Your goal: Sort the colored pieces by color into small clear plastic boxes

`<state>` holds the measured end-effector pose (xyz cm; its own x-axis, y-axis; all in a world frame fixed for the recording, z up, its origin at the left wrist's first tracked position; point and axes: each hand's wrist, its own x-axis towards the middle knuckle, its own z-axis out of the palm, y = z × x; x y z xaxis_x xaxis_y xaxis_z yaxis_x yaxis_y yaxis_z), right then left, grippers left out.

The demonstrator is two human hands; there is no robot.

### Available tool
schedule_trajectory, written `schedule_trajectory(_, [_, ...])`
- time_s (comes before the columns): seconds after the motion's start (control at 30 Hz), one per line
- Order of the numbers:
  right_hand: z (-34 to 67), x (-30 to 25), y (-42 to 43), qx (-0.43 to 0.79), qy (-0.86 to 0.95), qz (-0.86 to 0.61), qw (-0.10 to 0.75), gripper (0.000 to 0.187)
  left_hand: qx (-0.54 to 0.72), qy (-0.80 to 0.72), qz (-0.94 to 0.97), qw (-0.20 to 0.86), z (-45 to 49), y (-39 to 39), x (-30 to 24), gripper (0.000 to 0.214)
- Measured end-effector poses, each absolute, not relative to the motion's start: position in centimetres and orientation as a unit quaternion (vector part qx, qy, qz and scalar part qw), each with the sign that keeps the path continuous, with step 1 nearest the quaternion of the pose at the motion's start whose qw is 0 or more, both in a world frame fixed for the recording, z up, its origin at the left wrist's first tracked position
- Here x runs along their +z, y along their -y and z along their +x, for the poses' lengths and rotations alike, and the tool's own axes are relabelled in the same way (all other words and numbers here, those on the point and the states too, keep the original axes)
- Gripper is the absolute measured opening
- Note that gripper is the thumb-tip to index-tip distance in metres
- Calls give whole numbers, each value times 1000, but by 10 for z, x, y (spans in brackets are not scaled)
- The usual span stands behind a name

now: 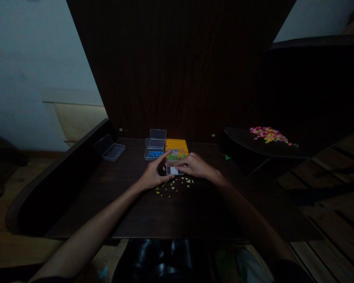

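Note:
A small clear plastic box point(174, 169) with a white patch inside sits on the dark wooden table point(141, 212), held between both hands. My left hand point(153, 174) curls at its left side, forefinger stretched along the far edge. My right hand point(195, 165) grips its right side with bent fingers. Small yellow and pale beads point(174, 185) lie scattered on the table just in front of the box.
Behind the hands stand an open clear box of blue beads point(154, 153), a box of green beads point(177, 155) and an orange lid or box point(177, 144). An empty open clear box point(109, 148) lies at the far left. A pile of pink and yellow beads point(269, 134) rests on a side surface at the right.

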<state>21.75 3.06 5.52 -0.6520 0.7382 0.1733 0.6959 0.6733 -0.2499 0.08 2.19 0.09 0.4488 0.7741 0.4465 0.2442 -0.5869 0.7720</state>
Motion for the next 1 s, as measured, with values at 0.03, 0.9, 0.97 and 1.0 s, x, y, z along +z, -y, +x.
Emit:
schedule_trajectory(0.03, [217, 56, -31, 77, 906, -397, 123, 19, 414, -324, 787, 322, 1, -22, 1, 89])
schedule_trajectory(0.9, [216, 9, 16, 165, 904, -389, 63, 14, 428, -364, 752, 344, -1, -27, -1, 88])
schedule_trajectory(0.97, [216, 8, 16, 167, 902, -393, 61, 14, 428, -365, 755, 337, -1, -27, -1, 87])
schedule_trajectory(1.0, [217, 9, 16, 170, 901, -395, 59, 14, 428, -365, 755, 337, -1, -28, -1, 87])
